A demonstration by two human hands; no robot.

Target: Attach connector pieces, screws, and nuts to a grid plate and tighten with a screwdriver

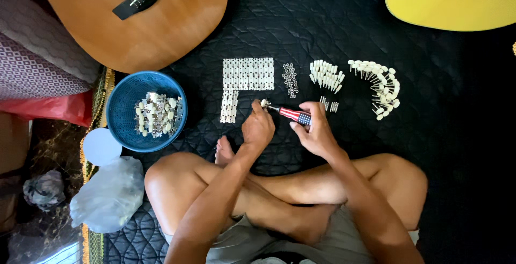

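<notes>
- Head view: a person sits cross-legged on a black quilted mat (333,22), both hands out in front of the knees.
- The right hand (317,129) is wrapped around the striped handle of a small screwdriver (293,114), whose shaft points left.
- The left hand (258,127) is pinched closed on a small metal tuning part (264,103) at the screwdriver's tip.
- Just beyond the hands lie sorted parts: a grid of white plates (247,74), with a narrow strip running down from its left end, a cluster of small washers (290,78), a bunch of white pegs (325,75) and an arc of tuner posts with pale knobs (382,87).
- A blue basket (121,111) at the left holds assembled tuners.
- A brown acoustic guitar body (145,16) lies at top left, a yellow guitar body (451,0) at top right.
- A clear plastic bag (107,194) sits beside the left knee.
</notes>
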